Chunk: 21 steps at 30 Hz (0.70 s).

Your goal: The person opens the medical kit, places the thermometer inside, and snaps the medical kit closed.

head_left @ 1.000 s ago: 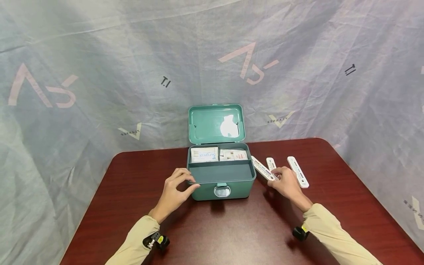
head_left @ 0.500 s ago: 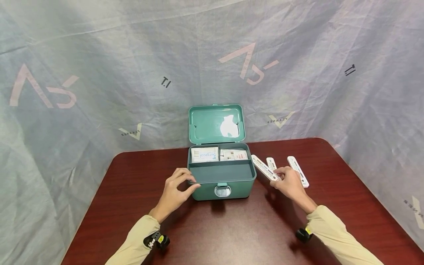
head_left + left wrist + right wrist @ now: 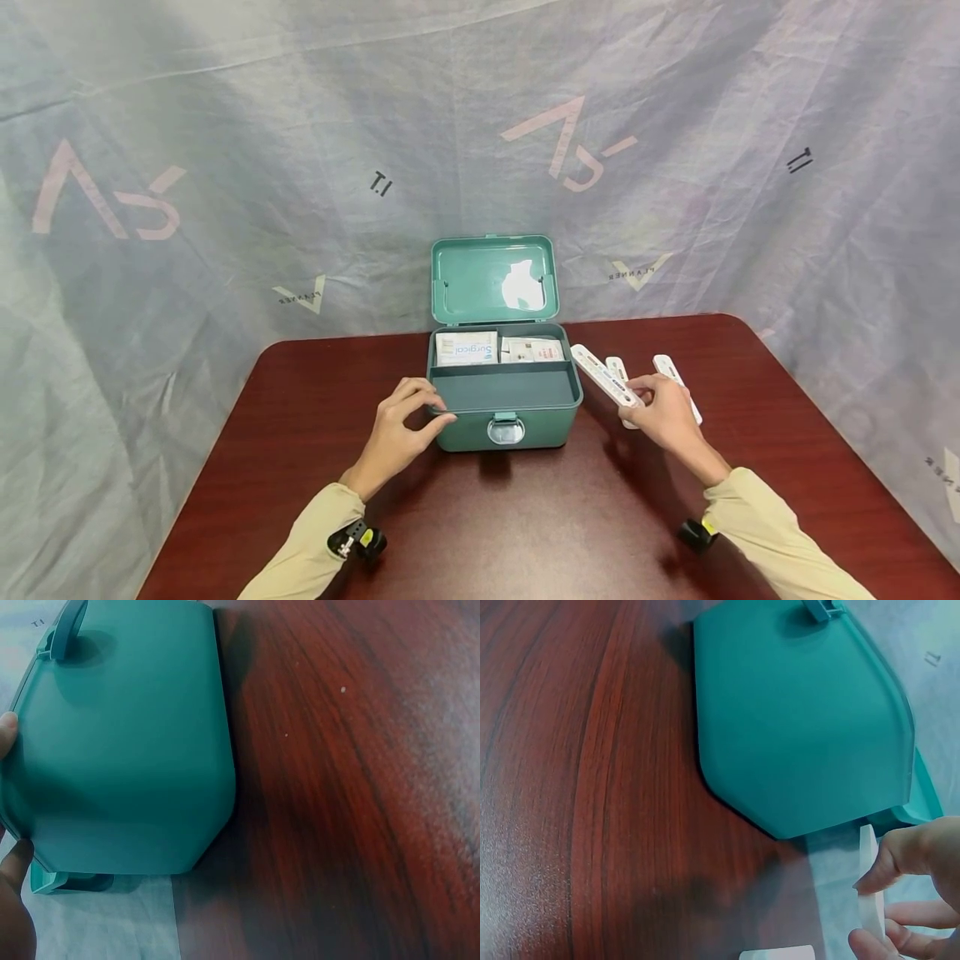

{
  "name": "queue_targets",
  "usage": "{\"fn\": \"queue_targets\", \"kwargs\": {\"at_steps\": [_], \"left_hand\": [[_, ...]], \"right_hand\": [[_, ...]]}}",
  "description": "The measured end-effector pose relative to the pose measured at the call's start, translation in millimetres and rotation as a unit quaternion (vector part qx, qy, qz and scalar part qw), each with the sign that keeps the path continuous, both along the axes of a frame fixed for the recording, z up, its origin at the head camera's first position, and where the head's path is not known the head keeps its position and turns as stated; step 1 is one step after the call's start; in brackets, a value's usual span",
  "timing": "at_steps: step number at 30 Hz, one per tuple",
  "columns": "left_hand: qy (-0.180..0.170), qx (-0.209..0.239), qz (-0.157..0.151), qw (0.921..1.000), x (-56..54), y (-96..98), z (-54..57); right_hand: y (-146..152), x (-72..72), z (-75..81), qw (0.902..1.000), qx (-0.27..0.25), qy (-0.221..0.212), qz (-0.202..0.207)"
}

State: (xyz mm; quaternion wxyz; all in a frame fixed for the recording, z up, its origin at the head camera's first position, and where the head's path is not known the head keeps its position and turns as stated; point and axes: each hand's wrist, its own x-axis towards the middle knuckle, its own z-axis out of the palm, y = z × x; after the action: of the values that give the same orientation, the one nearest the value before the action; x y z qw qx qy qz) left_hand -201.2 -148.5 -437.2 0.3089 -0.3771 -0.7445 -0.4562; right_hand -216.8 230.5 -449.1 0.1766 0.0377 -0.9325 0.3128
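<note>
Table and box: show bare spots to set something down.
Free: the table before the green box, left of it beyond the left hand, and right of the rightmost white strip; also the box's front compartment. Crowded: right of the box, where the right hand pinches a strip beside two others; rear compartments hold packets.

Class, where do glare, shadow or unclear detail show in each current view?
Head view: bright glare on the open lid, sheen on the table, shadow in front of the green box, unreadable print on the white strips; left wrist view: sheen at the picture's right; right wrist view: sheen at lower left, soft-edged shadow on the table.
</note>
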Motion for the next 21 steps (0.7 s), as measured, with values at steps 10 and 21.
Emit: {"fn": "queue_targets", "kwargs": {"at_steps": [10, 21], "left_hand": [[0.004, 0.001, 0.000, 1.0000, -1.8, 0.5, -0.4], [0.008, 0.005, 0.001, 1.0000, -2.1, 0.8, -0.3]], "right_hand": [[1.3, 2.7, 8.5, 1.0000, 0.002, -0.009, 0.002], [2.9, 2.0, 18.4, 0.9999, -0.001, 0.007, 0.015]]}}
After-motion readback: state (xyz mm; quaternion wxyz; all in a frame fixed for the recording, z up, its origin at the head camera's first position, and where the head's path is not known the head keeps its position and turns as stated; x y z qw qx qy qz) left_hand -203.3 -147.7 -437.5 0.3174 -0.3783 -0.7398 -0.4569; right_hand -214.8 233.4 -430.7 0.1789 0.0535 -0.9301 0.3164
